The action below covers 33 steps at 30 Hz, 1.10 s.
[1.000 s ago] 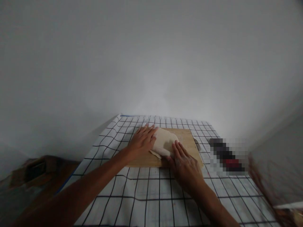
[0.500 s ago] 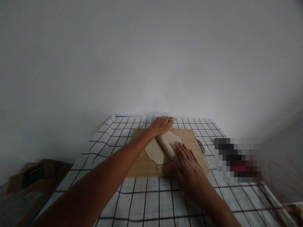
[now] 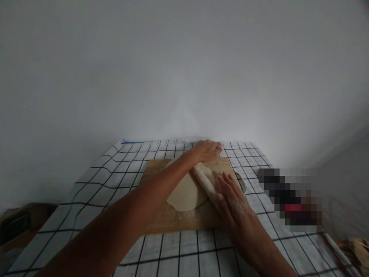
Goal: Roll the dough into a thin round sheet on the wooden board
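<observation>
A flour-dusted rolling pin (image 3: 204,179) lies diagonally across a thin, flat sheet of dough (image 3: 186,192) on a wooden board (image 3: 188,223). Over the far end of the pin rests my left hand (image 3: 208,150), its fingers stretched forward, palm down. My right hand (image 3: 235,200) presses on the near end with its fingers extended and flour on its back. Both pin ends are hidden under the hands. Part of the dough's left edge is covered by my left forearm, and some of it shows to the right of the pin.
A black-and-white checked cloth (image 3: 170,254) covers the table. Part of a round rim (image 3: 240,182) shows beside the board's right edge. A pixelated dark and red patch (image 3: 291,204) is at the right. A box (image 3: 20,225) stands low at left, and a pale wall (image 3: 184,77) rises behind.
The view has shifted, so the board and dough appear further left and nearer. Both hands and the rolling pin have moved right across the dough, which shows more to the pin's left.
</observation>
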Motion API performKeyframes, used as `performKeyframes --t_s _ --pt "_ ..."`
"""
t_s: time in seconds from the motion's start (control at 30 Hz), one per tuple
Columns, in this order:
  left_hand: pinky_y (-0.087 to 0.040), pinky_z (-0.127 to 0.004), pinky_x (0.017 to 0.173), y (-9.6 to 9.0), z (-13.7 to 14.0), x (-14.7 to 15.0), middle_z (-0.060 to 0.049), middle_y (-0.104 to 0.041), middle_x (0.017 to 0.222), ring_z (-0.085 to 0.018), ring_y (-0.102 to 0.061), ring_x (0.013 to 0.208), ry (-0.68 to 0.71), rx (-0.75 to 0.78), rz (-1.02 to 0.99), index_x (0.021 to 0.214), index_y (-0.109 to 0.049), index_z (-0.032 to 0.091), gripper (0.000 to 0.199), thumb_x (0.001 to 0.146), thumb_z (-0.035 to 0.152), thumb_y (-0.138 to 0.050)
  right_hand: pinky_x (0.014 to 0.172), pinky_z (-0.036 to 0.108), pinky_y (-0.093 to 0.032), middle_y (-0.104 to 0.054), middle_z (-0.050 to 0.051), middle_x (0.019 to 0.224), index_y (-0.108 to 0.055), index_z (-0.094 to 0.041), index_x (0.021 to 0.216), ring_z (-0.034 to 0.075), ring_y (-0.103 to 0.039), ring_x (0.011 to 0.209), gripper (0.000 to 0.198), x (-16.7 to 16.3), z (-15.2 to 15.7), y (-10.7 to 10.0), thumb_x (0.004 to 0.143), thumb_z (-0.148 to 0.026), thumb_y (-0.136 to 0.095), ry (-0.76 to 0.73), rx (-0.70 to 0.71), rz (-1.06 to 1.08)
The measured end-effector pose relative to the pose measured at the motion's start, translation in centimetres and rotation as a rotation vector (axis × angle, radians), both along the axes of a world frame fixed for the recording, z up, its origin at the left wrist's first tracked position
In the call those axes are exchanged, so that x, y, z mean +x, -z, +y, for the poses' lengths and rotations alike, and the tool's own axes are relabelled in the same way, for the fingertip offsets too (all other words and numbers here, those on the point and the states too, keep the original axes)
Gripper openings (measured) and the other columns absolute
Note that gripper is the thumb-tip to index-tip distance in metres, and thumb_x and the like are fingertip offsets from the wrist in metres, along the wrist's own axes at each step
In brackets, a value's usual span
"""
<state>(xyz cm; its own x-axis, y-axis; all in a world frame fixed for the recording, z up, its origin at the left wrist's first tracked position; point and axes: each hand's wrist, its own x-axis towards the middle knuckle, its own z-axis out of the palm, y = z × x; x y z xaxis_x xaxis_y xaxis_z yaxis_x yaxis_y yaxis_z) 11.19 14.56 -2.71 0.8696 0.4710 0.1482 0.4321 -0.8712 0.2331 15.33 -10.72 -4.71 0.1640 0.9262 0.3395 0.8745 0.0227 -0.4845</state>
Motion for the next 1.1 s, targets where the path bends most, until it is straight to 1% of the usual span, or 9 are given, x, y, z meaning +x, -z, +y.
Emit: performKeyframes --t_s 0.17,0.33,0.57,0.67,0.77,0.83,0.9,1.0,1.1 --pt "-0.028 -0.045 0.117 0.8 0.0 -1.3 -0.003 -0.055 0.148 -0.025 -0.045 0.140 0.054 0.020 0.024 0.135 -0.056 0.028 0.049 0.103 0.042 -0.021 0.117 0.054 -0.038 -0.042 0.007 0.156 -0.045 -0.022 0.150 0.026 -0.032 0.148 0.049 -0.3 0.1 -0.5 0.104 -0.034 -0.034 -0.002 -0.022 -0.015" --pt "-0.023 -0.050 0.120 0.6 -0.4 -4.3 0.001 -0.039 0.160 -0.028 -0.026 0.151 -0.038 -0.063 0.127 0.148 -0.043 0.032 0.053 0.103 0.048 -0.020 0.120 0.053 -0.034 -0.044 0.012 0.155 -0.049 -0.016 0.146 0.027 -0.033 0.148 0.048 -1.1 0.2 -0.1 0.103 -0.035 -0.038 -0.023 0.011 -0.050" --pt "-0.019 -0.047 0.123 1.2 -2.0 -9.7 -0.002 -0.032 0.163 -0.025 -0.024 0.152 -0.140 -0.056 0.185 0.152 -0.039 0.028 0.056 0.104 0.049 -0.019 0.120 0.055 -0.030 -0.041 0.014 0.156 -0.047 -0.015 0.146 0.031 -0.031 0.148 0.058 -0.9 0.5 1.4 0.097 -0.045 -0.052 -0.041 0.005 -0.113" --pt "-0.020 -0.047 0.123 1.3 -3.6 -12.2 -0.004 -0.033 0.162 -0.026 -0.026 0.151 -0.270 -0.045 0.200 0.152 -0.039 0.026 0.058 0.103 0.052 -0.020 0.119 0.055 -0.032 -0.039 0.014 0.157 -0.044 -0.017 0.148 0.033 -0.030 0.148 0.068 -0.6 0.7 1.7 0.092 -0.054 -0.058 -0.051 0.015 -0.141" --pt "-0.023 -0.051 0.122 1.5 -5.9 -14.7 -0.006 -0.039 0.160 -0.029 -0.028 0.150 -0.384 0.068 0.122 0.152 -0.037 0.024 0.060 0.103 0.054 -0.023 0.118 0.055 -0.034 -0.042 0.015 0.155 -0.045 -0.016 0.148 0.034 -0.033 0.147 0.072 -0.6 0.7 1.8 0.091 -0.058 -0.058 -0.057 0.021 -0.160" --pt "-0.023 -0.052 0.122 1.8 -7.4 -16.6 -0.009 -0.041 0.158 -0.028 -0.027 0.151 -0.346 0.199 0.066 0.150 -0.040 0.021 0.055 0.104 0.047 -0.025 0.118 0.054 -0.035 -0.046 0.016 0.153 -0.045 -0.015 0.147 0.033 -0.037 0.145 0.072 -0.9 0.4 1.8 0.091 -0.059 -0.058 -0.071 0.032 -0.174" --pt "-0.022 -0.050 0.123 2.5 -8.6 -18.4 -0.011 -0.043 0.157 -0.026 -0.028 0.150 -0.242 0.306 0.021 0.148 -0.042 0.018 0.050 0.105 0.037 -0.027 0.117 0.052 -0.036 -0.049 0.016 0.150 -0.047 -0.015 0.146 0.033 -0.041 0.143 0.070 -1.3 0.0 1.7 0.092 -0.059 -0.057 -0.084 0.060 -0.187" --pt "-0.030 -0.046 0.122 3.6 -9.4 -20.9 -0.016 -0.048 0.152 -0.025 -0.035 0.147 -0.197 0.384 -0.024 0.146 -0.043 0.010 0.049 0.105 0.032 -0.029 0.114 0.049 -0.039 -0.055 0.014 0.145 -0.051 -0.017 0.141 0.030 -0.048 0.136 0.063 -2.0 -0.6 1.6 0.093 -0.058 -0.056 -0.078 0.108 -0.212" --pt "-0.036 -0.046 0.118 4.5 -9.4 -22.2 -0.016 -0.050 0.150 -0.025 -0.040 0.145 -0.146 0.456 -0.037 0.143 -0.048 0.012 0.045 0.104 0.028 -0.032 0.110 0.047 -0.041 -0.058 0.012 0.142 -0.057 -0.021 0.135 0.030 -0.052 0.131 0.057 -2.4 -0.7 1.3 0.094 -0.059 -0.055 -0.018 0.114 -0.267"
